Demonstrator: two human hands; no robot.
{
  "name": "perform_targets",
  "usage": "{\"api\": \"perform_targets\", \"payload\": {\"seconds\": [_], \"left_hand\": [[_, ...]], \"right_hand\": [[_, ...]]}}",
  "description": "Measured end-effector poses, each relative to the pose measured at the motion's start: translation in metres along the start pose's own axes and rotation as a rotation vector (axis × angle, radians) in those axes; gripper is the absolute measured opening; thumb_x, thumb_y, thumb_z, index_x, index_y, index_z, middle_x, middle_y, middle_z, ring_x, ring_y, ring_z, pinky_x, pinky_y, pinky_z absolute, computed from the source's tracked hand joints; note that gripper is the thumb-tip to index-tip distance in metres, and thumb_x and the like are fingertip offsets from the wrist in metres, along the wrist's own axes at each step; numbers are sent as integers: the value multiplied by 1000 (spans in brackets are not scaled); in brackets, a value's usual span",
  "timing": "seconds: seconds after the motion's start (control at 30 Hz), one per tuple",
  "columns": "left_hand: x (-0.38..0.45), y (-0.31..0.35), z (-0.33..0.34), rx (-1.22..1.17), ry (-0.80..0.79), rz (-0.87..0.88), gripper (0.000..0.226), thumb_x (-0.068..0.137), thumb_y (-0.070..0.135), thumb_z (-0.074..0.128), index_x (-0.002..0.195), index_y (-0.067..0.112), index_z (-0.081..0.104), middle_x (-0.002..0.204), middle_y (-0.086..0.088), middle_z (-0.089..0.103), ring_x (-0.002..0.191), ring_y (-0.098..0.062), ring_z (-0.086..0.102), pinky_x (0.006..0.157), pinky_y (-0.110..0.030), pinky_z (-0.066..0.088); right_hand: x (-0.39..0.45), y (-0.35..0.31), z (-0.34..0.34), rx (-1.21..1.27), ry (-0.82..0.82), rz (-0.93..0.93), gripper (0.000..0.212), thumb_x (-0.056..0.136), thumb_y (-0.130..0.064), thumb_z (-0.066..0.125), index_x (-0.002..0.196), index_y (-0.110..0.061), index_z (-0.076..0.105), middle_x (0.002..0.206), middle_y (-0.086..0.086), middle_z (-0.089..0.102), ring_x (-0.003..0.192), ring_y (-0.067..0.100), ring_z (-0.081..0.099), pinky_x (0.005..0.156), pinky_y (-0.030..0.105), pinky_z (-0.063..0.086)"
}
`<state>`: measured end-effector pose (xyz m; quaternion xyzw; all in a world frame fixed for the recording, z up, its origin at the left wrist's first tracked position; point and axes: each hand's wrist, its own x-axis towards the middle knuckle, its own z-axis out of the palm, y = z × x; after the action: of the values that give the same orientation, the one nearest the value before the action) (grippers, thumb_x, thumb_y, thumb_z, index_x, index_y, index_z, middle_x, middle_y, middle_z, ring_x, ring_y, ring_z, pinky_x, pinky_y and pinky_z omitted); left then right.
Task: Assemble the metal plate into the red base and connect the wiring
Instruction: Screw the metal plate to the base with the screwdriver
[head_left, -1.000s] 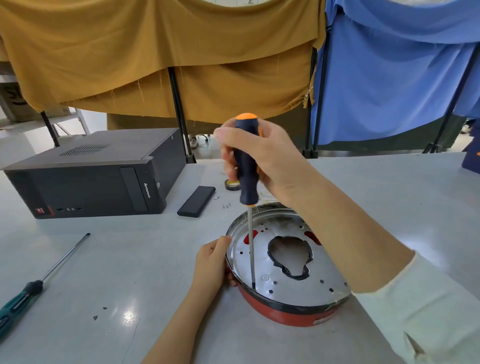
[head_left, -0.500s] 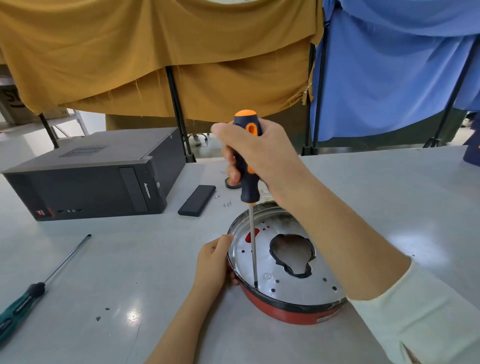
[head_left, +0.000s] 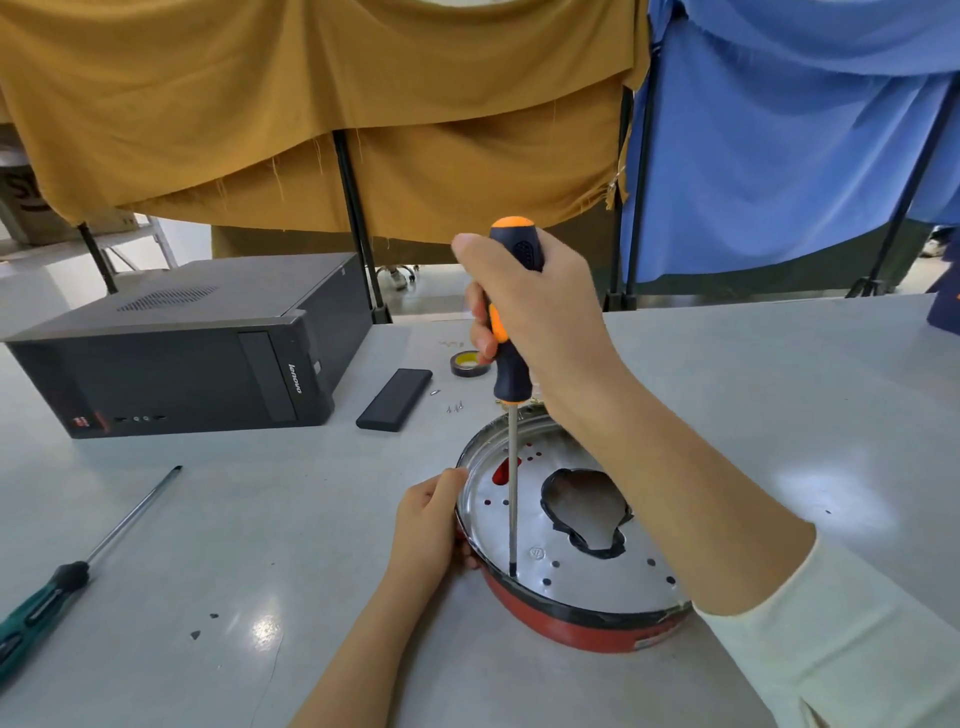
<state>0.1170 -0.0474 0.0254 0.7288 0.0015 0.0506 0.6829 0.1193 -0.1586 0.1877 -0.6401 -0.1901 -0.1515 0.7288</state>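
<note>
Right hand (head_left: 540, 306) wrapped tight round handle of black-and-orange screwdriver (head_left: 511, 332), fingers curled full circle, thumb up near orange cap; tool held upright, shaft dropping straight down, tip planted on metal plate (head_left: 571, 535) close to its near-left edge. Left hand (head_left: 428, 525) curled over left rim of red base (head_left: 582, 621), fingers bent and gripping the edge, thumb on top at the rim. Cream sleeve (head_left: 831, 654) on right forearm, reaching in from lower right and crossing over right part of plate. Plate seated inside red base, shiny, with small round holes, red showing through slots at far left, and a large irregular dark-edged cutout (head_left: 587, 512) at centre; table surface visible through cutout. Black band round top of base wall. No wiring plainly seen; cannot tell whether any connected. Base sitting on grey table (head_left: 260, 519), front centre. Further out: roll of black tape with yellow core (head_left: 469, 363) just behind right hand, a few loose screws (head_left: 455, 408) beside a flat black rectangular block (head_left: 395, 399). Black desktop computer case (head_left: 192, 353) lying on its side at left rear. Second screwdriver, green-and-black handle (head_left: 41, 608), lying at left edge, long shaft pointing toward the case. Small dark specks (head_left: 203, 625) on table near it. Mustard cloth (head_left: 311, 104) and blue cloth (head_left: 779, 130) hung on dark stands behind table.
</note>
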Motion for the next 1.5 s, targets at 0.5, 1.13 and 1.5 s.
{"api": "perform_targets", "payload": {"seconds": [0.5, 1.13, 1.5], "left_hand": [[0, 0, 1, 0, 19, -17, 54, 89, 8, 45, 40, 23, 31, 39, 6, 32, 31, -9, 31, 34, -12, 28], [1, -2, 0, -14, 12, -22, 45, 90, 9, 46, 47, 16, 34, 42, 2, 35, 33, -10, 33, 35, -12, 30], [3, -4, -1, -19, 12, -39, 42, 88, 10, 47, 49, 16, 34, 47, 1, 35, 38, -11, 31, 35, -12, 30]], "right_hand": [[-7, 4, 0, -21, 211, -72, 17, 85, -16, 56, 72, -18, 45, 62, 7, 44, 39, 14, 35, 37, 20, 35], [-2, -3, 4, -105, 18, -71, 12, 90, -18, 58, 80, -13, 54, 61, 8, 53, 46, 15, 49, 45, 23, 42], [5, -5, -3, 261, -314, 152, 29, 90, -11, 48, 63, -17, 41, 48, -2, 43, 34, 10, 33, 40, 18, 31]]}}
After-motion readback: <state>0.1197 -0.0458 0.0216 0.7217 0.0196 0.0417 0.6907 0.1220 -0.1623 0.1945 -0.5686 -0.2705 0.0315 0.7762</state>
